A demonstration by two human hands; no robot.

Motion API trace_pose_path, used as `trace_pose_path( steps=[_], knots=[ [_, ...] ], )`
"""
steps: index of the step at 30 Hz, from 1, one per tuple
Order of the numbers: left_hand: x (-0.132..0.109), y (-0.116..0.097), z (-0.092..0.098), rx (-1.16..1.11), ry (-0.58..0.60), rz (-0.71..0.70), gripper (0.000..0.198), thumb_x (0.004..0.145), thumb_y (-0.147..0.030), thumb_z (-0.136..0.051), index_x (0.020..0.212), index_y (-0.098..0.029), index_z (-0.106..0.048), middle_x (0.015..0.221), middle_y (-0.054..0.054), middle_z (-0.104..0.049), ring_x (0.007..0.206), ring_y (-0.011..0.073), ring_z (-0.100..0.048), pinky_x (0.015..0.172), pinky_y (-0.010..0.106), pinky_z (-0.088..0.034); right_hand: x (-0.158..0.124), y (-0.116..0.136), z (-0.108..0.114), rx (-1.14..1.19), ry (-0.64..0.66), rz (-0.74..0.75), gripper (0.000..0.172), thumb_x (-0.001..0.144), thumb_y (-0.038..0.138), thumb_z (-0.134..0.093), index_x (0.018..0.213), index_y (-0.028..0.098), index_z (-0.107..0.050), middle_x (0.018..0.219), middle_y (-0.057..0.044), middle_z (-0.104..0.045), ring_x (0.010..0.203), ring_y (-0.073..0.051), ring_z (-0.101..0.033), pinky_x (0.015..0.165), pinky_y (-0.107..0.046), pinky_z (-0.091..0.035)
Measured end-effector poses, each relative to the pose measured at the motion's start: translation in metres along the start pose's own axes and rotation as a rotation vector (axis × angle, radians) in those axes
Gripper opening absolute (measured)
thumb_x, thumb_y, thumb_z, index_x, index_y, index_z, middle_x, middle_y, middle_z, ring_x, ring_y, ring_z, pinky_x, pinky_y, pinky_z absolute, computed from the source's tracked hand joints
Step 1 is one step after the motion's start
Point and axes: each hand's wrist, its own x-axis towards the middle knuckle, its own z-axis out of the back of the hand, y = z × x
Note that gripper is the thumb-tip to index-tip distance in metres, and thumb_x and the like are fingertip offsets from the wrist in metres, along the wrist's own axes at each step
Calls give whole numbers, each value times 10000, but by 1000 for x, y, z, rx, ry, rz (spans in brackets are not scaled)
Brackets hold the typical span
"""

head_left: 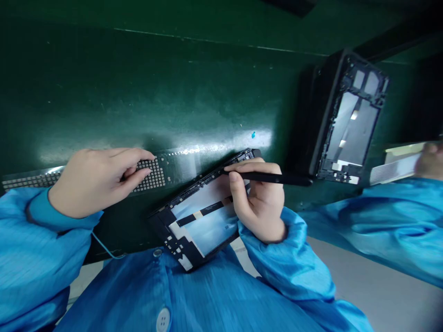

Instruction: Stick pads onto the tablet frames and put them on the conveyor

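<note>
A frame (214,240) lies slantwise over the bench's (138,101) near edge by a blue coat (200,299), likely light, stiff, fragile, best held by its rims. The right hand (263,203) pinches a tool (277,177); the left hand's (97,180) thumb and forefinger, slightly parted, meet a pad sheet (159,175). Beyond, bench offers room, bounded rightward by a stack (353,124).

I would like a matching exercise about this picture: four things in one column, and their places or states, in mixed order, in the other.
1. left hand
2. right hand
3. tiny piece
4. co-worker's hand

A. at the picture's right edge
B. holds a black tool
C. over a strip of small grey squares
D. bright blue, on the green table

Pairs: 1-C; 2-B; 3-D; 4-A
</note>
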Motion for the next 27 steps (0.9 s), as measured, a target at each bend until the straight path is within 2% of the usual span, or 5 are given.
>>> trace_pose_path(
  steps=[4,8,11,23,27],
  knots=[
    [1,-3,0,9,18,6,438,1151,-525,-503,1315,-328,-858,744,-3,-736,673,221,-695,600,357,-391,31,22,-3,74,116,-54,133,1139,202,-796,1243,285,-789,1192,-61,-863,1117,-247,-847,1022,-433,-682],
    [3,-5,0,30,32,34,421,1128,-507,-521,1328,-341,-853,737,3,-728,696,244,-702,627,368,-389,73,21,-33,211,540,-38,98,1157,316,-793,1223,244,-799,1200,-56,-896,1136,-250,-866,1033,-405,-707],
    [4,-7,0,30,77,51,419,1139,-496,-514,1351,-348,-844,745,9,-733,699,251,-703,620,371,-379,87,11,-52,236,695,-80,165,1179,377,-758,1225,221,-789,1193,-73,-895,1122,-261,-865,1007,-405,-709],
    [5,-4,0,60,88,27,418,1155,-485,-504,1375,-347,-831,753,6,-730,699,233,-703,615,357,-353,87,7,-58,237,698,-95,183,1177,396,-765,1190,216,-795,1186,-87,-888,1098,-265,-857,1021,-423,-708],
    [2,-6,8,-34,58,42,412,1160,-525,-527,1360,-321,-823,770,-6,-729,677,206,-677,631,348,-420,76,9,-28,533,560,-247,292,1133,533,-838,1166,252,-765,1112,-59,-891,983,-241,-861,900,-402,-744]
  ],
)
